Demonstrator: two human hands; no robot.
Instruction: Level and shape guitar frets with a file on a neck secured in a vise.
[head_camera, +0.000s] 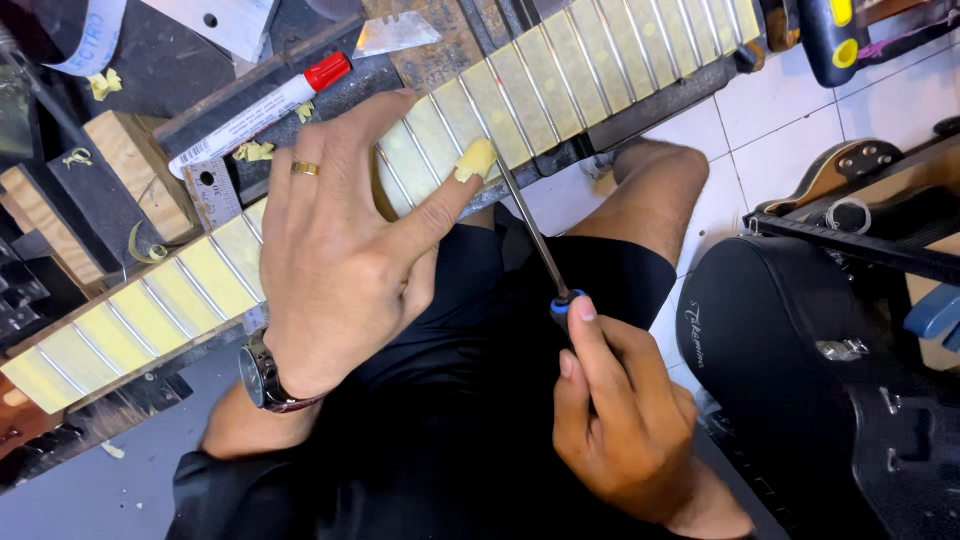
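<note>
My left hand (335, 250) lies spread and open across the long pale-taped, metal-fretted guitar neck (520, 85) resting slantwise on the cluttered workbench, thumb tip capped in yellow tape; my right hand (625, 410) is closed round the blue handle of a slim steel-shafted file (535, 235), its tip meeting the neck's near edge just beside that thumb. I judge the tool could skid off a fret into the thumb or gouge the wood, should pressure wander. A red-capped white marker (260, 112) lies behind the fingers; a black guitar case (810, 370) stands right.
</note>
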